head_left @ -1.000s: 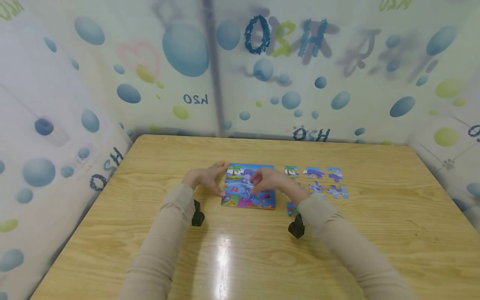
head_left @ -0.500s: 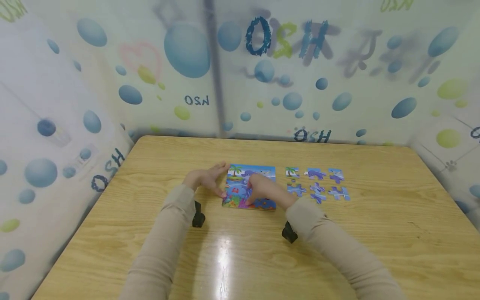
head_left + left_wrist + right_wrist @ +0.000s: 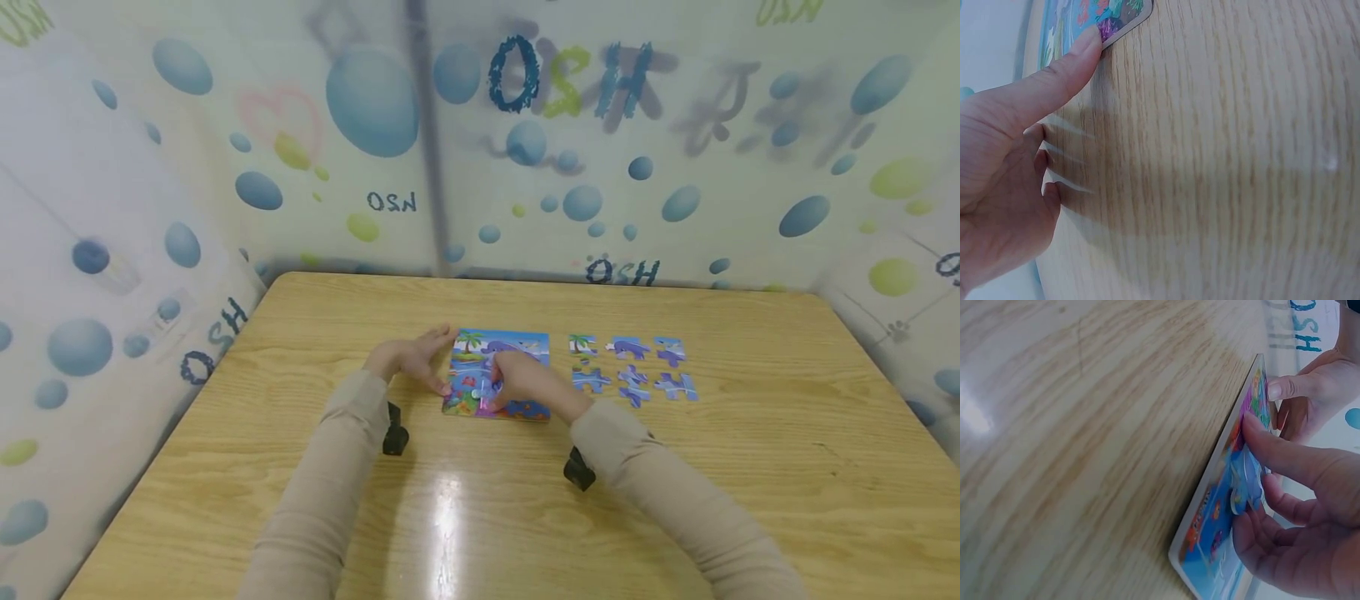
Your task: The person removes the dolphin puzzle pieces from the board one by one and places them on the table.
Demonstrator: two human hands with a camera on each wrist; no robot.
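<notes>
A rectangular sea-picture jigsaw board [image 3: 463, 407] lies on the wooden table, with a palm tree and a dolphin printed on it. My left hand [image 3: 411, 358] is spread along the board's left side. Its thumb touches the near left corner, seen too in the left wrist view beside the purple print of the board [image 3: 1109, 26]. Over the board's middle, my right hand [image 3: 528, 379] pinches a blue puzzle piece [image 3: 1239, 487] between thumb and fingers. The puzzle piece stands tilted up from the picture in the right wrist view; the hand hides much of the board in the head view.
Right of the board lie several loose puzzle pieces in rows, among them a palm-tree piece [image 3: 581, 343], a dolphin piece [image 3: 630, 348] and a blue piece [image 3: 677, 385]. A printed curtain [image 3: 525, 208] closes off the back of the wooden table [image 3: 750, 467].
My right hand has moved slightly left and nearer over the board, and a piece's raised edge now shows at its fingertips. My left hand has stayed put.
</notes>
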